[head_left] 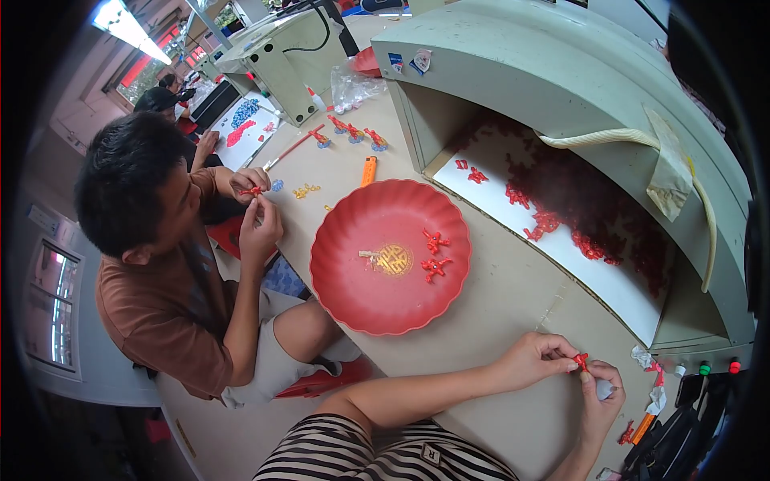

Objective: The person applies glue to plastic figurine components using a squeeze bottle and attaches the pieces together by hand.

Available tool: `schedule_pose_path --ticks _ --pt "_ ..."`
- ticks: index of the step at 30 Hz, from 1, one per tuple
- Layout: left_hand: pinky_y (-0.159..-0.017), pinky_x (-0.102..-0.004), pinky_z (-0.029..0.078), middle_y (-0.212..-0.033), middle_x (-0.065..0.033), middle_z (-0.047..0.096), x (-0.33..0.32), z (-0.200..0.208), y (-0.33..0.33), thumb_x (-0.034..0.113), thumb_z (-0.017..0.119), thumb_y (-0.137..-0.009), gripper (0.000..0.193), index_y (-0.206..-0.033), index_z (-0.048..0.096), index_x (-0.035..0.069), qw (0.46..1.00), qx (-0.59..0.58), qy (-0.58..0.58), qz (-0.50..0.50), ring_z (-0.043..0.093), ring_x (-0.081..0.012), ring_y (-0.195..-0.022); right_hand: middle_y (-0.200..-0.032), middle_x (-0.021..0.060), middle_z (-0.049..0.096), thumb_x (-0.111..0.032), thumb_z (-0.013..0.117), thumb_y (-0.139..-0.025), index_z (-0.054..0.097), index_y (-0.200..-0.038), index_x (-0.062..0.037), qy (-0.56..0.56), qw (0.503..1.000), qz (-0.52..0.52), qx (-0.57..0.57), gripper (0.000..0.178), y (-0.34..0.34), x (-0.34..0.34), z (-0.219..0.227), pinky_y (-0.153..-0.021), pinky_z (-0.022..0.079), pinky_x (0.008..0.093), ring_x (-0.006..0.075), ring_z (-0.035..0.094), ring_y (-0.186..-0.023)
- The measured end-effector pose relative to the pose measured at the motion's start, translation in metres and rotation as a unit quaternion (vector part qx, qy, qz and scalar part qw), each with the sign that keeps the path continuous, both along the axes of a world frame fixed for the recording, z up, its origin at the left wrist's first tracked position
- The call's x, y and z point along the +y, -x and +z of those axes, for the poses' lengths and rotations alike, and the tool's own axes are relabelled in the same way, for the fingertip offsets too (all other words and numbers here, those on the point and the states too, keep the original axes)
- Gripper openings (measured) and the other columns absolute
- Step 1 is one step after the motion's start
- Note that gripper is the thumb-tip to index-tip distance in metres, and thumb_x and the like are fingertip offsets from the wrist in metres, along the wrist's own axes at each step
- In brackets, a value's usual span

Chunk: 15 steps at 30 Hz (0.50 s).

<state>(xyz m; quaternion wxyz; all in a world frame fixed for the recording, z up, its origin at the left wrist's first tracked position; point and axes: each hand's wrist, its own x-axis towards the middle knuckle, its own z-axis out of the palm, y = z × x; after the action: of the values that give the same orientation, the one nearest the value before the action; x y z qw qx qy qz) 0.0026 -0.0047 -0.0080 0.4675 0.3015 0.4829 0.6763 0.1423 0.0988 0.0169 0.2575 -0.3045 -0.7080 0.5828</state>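
Low on the right, my left hand (539,359) and my right hand (600,399) meet over the table, both closed on a small red plastic figure piece (581,362). The thumb and fingers of each pinch it from either side. By the right hand's fingers is a whitish bit (605,390), too small to make out. To the left stands a red scalloped bowl (337,301) with a gold emblem; two red figure pieces (435,269) lie at its right side.
A machine housing (513,72) arches over a white board (497,189) strewn with red pieces. An orange-handled tool (369,171) and several red, yellow and blue assembled figures (375,141) lie beyond the bowl. At left, a co-worker (172,264) handles another red piece.
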Motion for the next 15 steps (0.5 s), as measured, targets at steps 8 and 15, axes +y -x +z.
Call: schedule_pose_path --ticks 8,15 --pt "-0.069 -0.0223 0.048 -0.084 -0.0064 0.063 0.0007 0.0008 -0.0021 0.003 0.059 -0.081 0.011 -0.090 0.059 -0.002 1.000 -0.018 -0.011 0.016 0.058 -0.0092 -0.076 -0.089 0.0091 0.056 0.004 0.062 -0.075 0.056 -0.081 0.0004 0.005 1.000 -0.005 0.005 0.010 0.0000 -0.0004 -0.0002 -0.074 0.041 0.0230 0.0134 0.052 -0.083" --pt "-0.069 -0.0223 0.048 -0.084 -0.0066 0.063 0.0015 0.0017 -0.0018 0.003 0.059 -0.081 0.011 -0.090 0.059 -0.002 1.000 -0.009 -0.008 0.015 0.059 -0.0094 -0.076 -0.088 0.0092 0.056 0.004 0.062 -0.074 0.056 -0.081 0.0006 0.013 1.000 -0.007 0.007 0.010 -0.0004 0.0007 0.0001 -0.076 0.042 0.0244 0.0142 0.052 -0.083"
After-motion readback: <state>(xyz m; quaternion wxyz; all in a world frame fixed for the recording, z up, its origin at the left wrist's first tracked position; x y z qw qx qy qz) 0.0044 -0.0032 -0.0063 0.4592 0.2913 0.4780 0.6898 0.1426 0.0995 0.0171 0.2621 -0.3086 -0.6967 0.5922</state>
